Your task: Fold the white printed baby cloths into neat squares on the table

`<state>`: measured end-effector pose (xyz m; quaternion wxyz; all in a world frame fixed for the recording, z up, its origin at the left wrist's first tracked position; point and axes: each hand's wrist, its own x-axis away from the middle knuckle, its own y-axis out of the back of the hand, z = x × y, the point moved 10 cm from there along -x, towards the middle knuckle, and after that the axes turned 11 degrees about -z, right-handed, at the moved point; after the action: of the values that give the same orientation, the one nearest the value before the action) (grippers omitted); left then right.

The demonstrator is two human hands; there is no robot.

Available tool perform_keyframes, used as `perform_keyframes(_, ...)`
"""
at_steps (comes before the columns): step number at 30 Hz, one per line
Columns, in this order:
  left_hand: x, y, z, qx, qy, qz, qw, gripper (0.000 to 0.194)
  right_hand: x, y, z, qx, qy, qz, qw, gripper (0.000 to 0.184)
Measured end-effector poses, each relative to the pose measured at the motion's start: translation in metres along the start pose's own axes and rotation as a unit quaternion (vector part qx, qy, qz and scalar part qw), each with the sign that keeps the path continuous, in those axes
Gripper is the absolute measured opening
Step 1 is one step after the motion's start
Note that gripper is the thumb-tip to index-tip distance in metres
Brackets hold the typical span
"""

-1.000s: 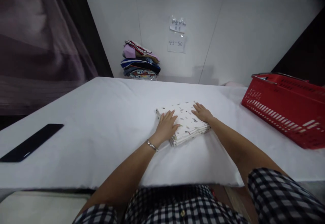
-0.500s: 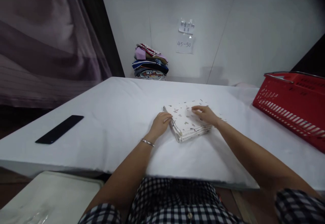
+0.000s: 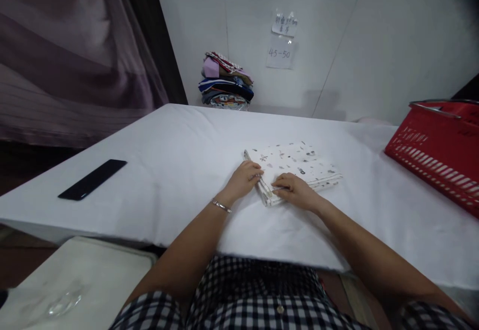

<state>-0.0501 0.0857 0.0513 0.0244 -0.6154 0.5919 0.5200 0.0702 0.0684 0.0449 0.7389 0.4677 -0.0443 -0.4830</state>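
A folded white cloth (image 3: 292, 163) with small grey and brown prints lies on the white-covered table in front of me. Its folded layers show along the left and front edges. My left hand (image 3: 245, 179), with a silver bracelet at the wrist, has its fingers closed on the cloth's left edge. Over the near left corner, my right hand (image 3: 294, 190) bends its fingers down onto the cloth, thumb and fingertips close together at the front fold. The palms' undersides are hidden.
A black flat object (image 3: 93, 179) lies at the table's left. On the right stands a red plastic basket (image 3: 441, 145) with a metal handle. Folded fabrics (image 3: 226, 83) are stacked beyond the far edge, by the wall. A pale lid-like surface (image 3: 97, 275) is below the table at left.
My right hand has moved from the middle of the cloth toward its near left corner, and more of the cloth's right side shows. My left hand stays at the left edge. The view has shifted slightly.
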Motion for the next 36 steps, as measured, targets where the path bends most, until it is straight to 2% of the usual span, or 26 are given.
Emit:
perform_keyframes(2, 0.000, -0.001, -0.002, -0.003, -0.014, 0.001, 1.000, 0.022, -0.001, 0.000, 0.000, -0.023, 0.000, -0.016, 1.000, 0.016)
perform_keyframes(7, 0.000, -0.003, -0.004, -0.005, -0.021, 0.016, 1.000, 0.026, -0.001, 0.005, -0.002, -0.050, -0.015, -0.057, 0.997, 0.025)
perform_keyframes(11, 0.001, -0.004, -0.005, 0.003, -0.023, 0.028, 0.999, 0.032, 0.001, 0.004, 0.006, -0.017, 0.016, -0.047, 0.999, 0.014)
perform_keyframes(17, 0.001, -0.002, -0.006, 0.013, -0.029, 0.017, 0.999, 0.029, 0.005, 0.016, 0.015, -0.020, 0.049, -0.097, 0.994, 0.021)
perform_keyframes(21, 0.000, -0.002, -0.007, 0.018, -0.029, 0.013, 0.999, 0.027, 0.011, 0.009, 0.027, 0.006, 0.110, -0.055, 0.992, 0.018)
perform_keyframes(24, 0.000, -0.003, -0.007, 0.013, -0.029, 0.016, 0.999, 0.027, 0.013, 0.003, 0.030, 0.022, 0.123, -0.020, 0.992, 0.015)
perform_keyframes(28, 0.001, -0.004, -0.005, 0.014, -0.029, 0.016, 0.999, 0.027, 0.012, -0.001, 0.026, 0.028, 0.105, -0.006, 0.994, 0.023)
perform_keyframes(36, 0.001, -0.003, -0.004, 0.023, -0.025, 0.010, 0.999, 0.026, 0.010, 0.000, 0.015, -0.029, 0.055, -0.009, 0.998, 0.017)
